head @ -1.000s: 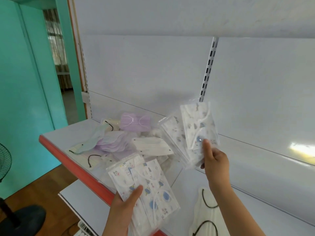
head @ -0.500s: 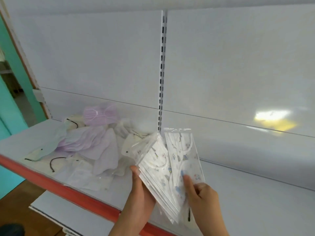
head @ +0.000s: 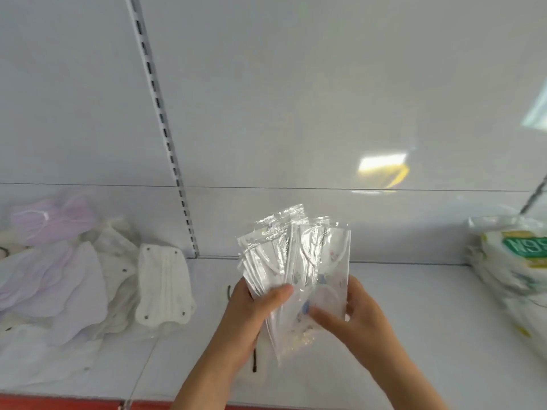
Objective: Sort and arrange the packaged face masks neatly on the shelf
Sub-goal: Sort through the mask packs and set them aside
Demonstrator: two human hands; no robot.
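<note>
My left hand point(head: 251, 318) and right hand point(head: 355, 315) clamp a fanned bundle of packaged masks point(head: 296, 261) above the white shelf point(head: 414, 306); bare shelf lies right, up to stacked packs point(head: 515, 261); loose masks point(head: 88, 276) crowd the left; red edge point(head: 59, 402) nearest me.

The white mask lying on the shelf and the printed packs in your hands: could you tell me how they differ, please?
The white mask is plain, while the printed packs carry small coloured motifs. The white mask lies flat on the shelf; the printed packs are held up, fanned, by the left hand and right hand. The white mask is single; the printed packs are several. Both are mostly white.
</note>
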